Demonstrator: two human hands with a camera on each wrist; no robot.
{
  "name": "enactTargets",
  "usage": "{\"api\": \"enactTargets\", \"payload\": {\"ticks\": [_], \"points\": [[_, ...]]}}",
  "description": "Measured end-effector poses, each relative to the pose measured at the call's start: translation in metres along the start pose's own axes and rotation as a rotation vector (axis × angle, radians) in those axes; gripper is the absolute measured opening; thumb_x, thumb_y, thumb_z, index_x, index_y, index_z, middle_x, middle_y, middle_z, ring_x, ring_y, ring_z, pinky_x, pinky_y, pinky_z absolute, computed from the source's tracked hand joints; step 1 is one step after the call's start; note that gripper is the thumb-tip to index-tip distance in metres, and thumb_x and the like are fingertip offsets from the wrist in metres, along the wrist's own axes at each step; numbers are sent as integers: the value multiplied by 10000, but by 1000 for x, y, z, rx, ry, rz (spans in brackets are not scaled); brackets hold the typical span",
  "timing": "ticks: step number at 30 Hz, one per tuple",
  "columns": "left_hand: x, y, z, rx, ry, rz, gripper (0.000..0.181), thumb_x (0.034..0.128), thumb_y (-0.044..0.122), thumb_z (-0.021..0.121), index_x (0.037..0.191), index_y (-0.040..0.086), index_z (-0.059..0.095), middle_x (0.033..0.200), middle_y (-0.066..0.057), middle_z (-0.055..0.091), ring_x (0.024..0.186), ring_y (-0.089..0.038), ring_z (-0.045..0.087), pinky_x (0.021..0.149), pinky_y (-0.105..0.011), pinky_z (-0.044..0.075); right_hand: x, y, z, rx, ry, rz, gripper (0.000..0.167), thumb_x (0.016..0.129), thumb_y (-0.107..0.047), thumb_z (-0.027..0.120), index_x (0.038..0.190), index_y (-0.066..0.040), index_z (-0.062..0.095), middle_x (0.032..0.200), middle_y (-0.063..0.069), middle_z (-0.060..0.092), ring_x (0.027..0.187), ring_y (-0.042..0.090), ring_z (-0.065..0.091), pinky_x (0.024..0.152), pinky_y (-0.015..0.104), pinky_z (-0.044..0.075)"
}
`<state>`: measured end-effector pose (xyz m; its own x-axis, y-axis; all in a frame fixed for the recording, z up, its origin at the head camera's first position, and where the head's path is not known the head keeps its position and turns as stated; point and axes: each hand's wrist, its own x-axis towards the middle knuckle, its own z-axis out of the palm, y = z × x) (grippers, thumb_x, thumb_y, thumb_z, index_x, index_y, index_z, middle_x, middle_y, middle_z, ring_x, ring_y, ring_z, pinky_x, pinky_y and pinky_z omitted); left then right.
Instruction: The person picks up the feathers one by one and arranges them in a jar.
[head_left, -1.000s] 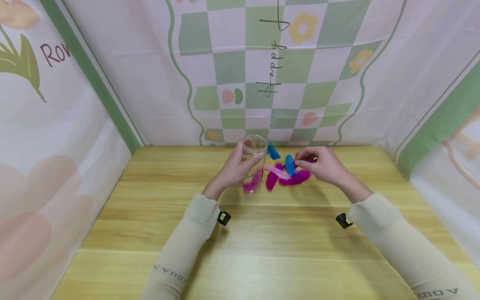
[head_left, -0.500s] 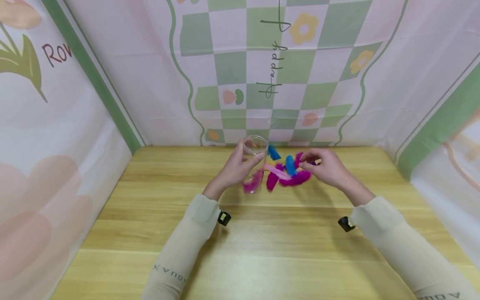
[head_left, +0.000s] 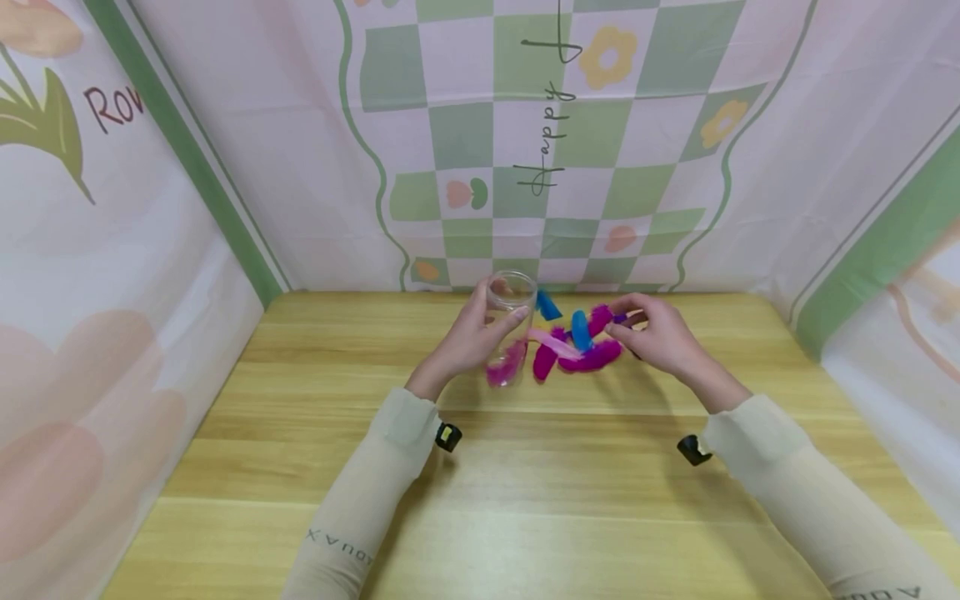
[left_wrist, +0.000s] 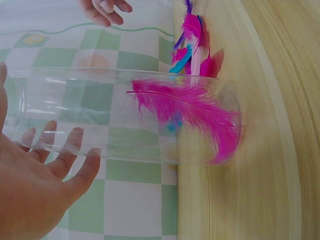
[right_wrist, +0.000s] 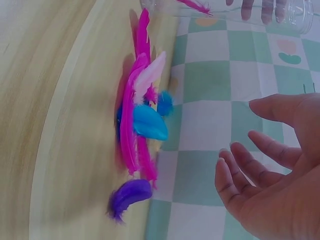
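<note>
My left hand [head_left: 471, 333] grips a tall clear jar [head_left: 519, 335] standing on the table, with fingers and thumb around its upper part. Inside the jar, low down, lies a fluffy magenta feather [left_wrist: 187, 107]. To the right of the jar is a loose pile with several magenta feathers [head_left: 590, 357], a pale pink feather [head_left: 555, 343] and blue feathers [head_left: 581, 330]. My right hand [head_left: 651, 333] hovers at the pile's right side, fingers loosely bent and apart, holding nothing. A purple feather [right_wrist: 129, 196] lies under it in the right wrist view.
The pale wooden table [head_left: 480, 500] reaches toward me in front of both hands. Close behind the jar and feathers hangs a printed checkered cloth [head_left: 517, 133]. More printed cloth stands at both sides.
The right hand has shifted a little to the right, its fingers have parted, and a magenta feather that it covered now shows. The left hand and jar have stayed in place.
</note>
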<state>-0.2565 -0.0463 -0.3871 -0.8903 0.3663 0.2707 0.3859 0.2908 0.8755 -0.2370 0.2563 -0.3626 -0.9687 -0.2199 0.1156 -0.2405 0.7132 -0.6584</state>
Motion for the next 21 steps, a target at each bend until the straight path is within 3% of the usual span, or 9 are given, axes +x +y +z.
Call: {"api": "enactTargets", "payload": {"ticks": [9, 14, 21], "points": [[0, -1, 0, -23, 0, 16, 659, 1024, 468, 597, 1494, 84, 339, 1403, -53, 478, 1241, -246, 518, 1095, -540, 441, 2, 5, 1, 17, -12, 24, 418, 1011, -211, 654, 1332, 40, 561, 1331, 264, 582, 1166, 431, 592, 776, 346, 575], [1, -1, 1, -14, 4, 19, 671, 1027, 476, 588, 1500, 72, 337, 1406, -62, 480, 1237, -241, 524, 1079, -493, 459, 2, 8, 1, 21, 0, 27, 415, 1008, -211, 663, 1327, 38, 569, 1331, 272, 587, 1163, 435, 595, 840, 417, 574], [0, -1, 1, -3, 5, 17, 630, 1026, 479, 588, 1482, 117, 347, 1414, -69, 484, 1234, -228, 525, 1067, -454, 468, 3, 15, 1, 45, 5, 65, 409, 1002, -208, 670, 1326, 23, 573, 1308, 253, 595, 1160, 425, 590, 741, 256, 554]]}}
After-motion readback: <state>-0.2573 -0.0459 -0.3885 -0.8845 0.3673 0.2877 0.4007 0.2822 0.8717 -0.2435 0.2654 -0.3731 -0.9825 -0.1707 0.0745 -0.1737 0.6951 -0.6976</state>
